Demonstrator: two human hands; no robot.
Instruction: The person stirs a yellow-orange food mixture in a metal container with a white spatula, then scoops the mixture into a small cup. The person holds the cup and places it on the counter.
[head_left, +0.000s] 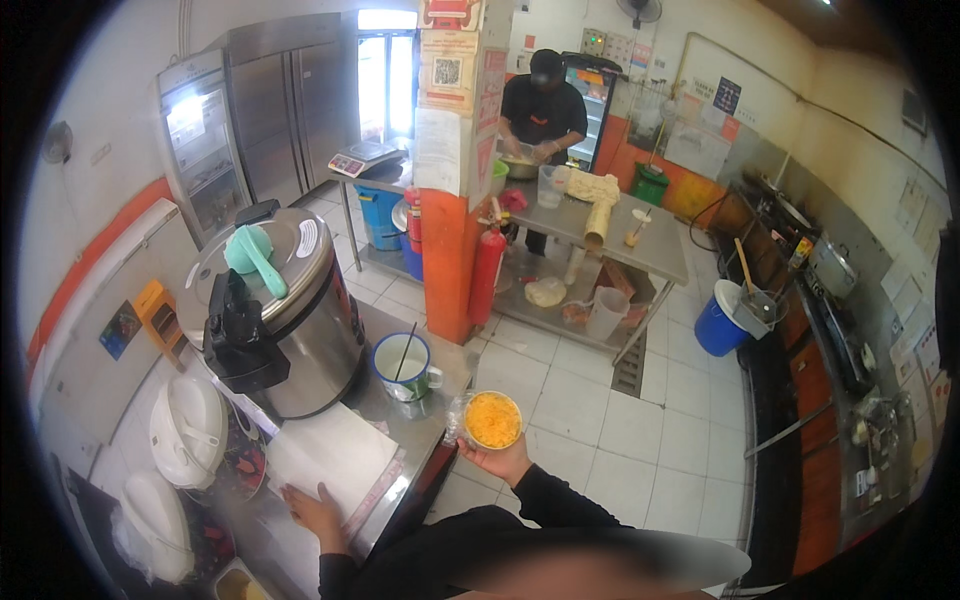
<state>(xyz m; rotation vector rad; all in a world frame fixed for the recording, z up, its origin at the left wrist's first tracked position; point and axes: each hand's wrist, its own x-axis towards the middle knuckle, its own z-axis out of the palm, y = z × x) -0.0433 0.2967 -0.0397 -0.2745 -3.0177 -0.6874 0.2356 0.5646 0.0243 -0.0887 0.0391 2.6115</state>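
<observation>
My right hand (504, 457) holds a round bowl of orange-yellow shredded food (493, 420) just past the edge of the steel counter. Clear plastic wrap (456, 417) lies against the bowl's left side. My left hand (313, 510), fingers apart, rests at the near edge of a stack of white paper sheets (334, 454) on the counter. Behind the paper stands a large steel food warmer (300, 360) with a black latch. A green rice scoop (266, 270) lies in a green cup on its lid. An enamel mug (401, 367) with a thin dark stick in it stands to the right.
Two white-lidded containers (189, 435) sit at the left, with a metal tray (240, 583) near me. Ahead are an orange pillar (448, 262) and a fire extinguisher (487, 274). A co-worker (544, 112) works over a bowl behind a steel table (652, 244). A blue bucket (716, 326) stands right.
</observation>
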